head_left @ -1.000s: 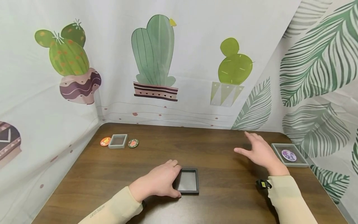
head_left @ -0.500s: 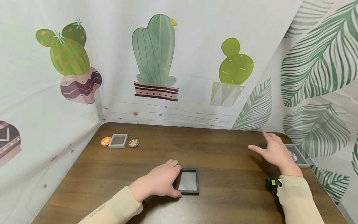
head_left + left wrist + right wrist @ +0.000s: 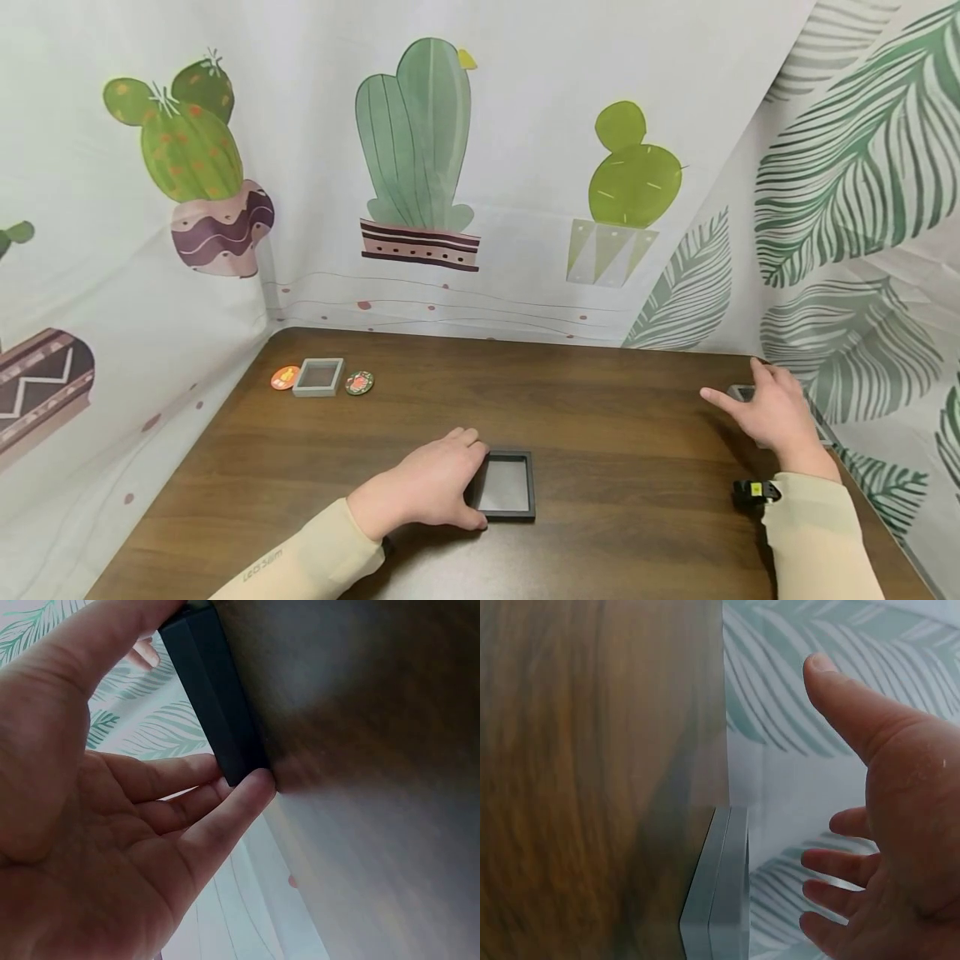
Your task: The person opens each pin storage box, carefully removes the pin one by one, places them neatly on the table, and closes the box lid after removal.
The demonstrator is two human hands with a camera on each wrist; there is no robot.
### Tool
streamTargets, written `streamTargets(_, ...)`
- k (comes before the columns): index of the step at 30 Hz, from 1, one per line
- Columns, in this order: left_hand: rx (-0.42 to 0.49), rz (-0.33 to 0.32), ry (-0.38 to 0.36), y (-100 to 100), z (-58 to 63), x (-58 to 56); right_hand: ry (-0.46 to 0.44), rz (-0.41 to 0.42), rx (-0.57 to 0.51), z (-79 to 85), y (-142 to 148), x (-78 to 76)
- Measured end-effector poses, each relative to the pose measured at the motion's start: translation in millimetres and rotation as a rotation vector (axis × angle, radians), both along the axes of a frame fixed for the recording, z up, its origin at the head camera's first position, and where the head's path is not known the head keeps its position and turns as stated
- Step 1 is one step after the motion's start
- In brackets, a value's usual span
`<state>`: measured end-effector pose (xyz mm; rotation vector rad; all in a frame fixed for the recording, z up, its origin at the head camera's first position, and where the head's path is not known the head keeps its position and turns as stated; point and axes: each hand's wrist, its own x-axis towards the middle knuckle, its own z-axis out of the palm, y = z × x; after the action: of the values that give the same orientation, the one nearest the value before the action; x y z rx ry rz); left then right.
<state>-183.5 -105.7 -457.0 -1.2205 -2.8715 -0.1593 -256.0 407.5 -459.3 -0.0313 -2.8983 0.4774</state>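
A black rectangular frame with a pale, see-through-looking middle lies flat on the table. My left hand grips its left end, thumb on the near side and fingers on the far side. The left wrist view shows the frame's dark edge held between thumb and fingertips. At the far right, my right hand hovers over a larger grey frame, fingers spread and holding nothing. In the right wrist view that grey frame stands apart from the fingers. The hand hides most of it in the head view.
A small grey square frame sits at the back left of the brown table. An orange round disc touches its left side, and a dark green and red disc lies to its right. Patterned cloth hangs behind the table.
My right hand has moved right over the grey frame, covering the purple disc seen in it earlier. My left hand and the black frame have stayed in place.
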Motion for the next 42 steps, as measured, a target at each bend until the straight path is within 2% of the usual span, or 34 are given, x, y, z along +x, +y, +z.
streamTargets(7,-0.014,0.006,-0.011,0,-1.4,-0.4,-0.004,-0.038,-0.021,-4.6,12,1.8)
streamTargets(19,-0.019,0.015,-0.021,0,-1.5,-0.7,-0.089,-0.119,-0.014,-14.8,23,2.5)
streamTargets(42,-0.02,0.01,-0.021,-1,-2.1,-1.5,-0.16,-0.144,0.009,-19.2,26,5.6)
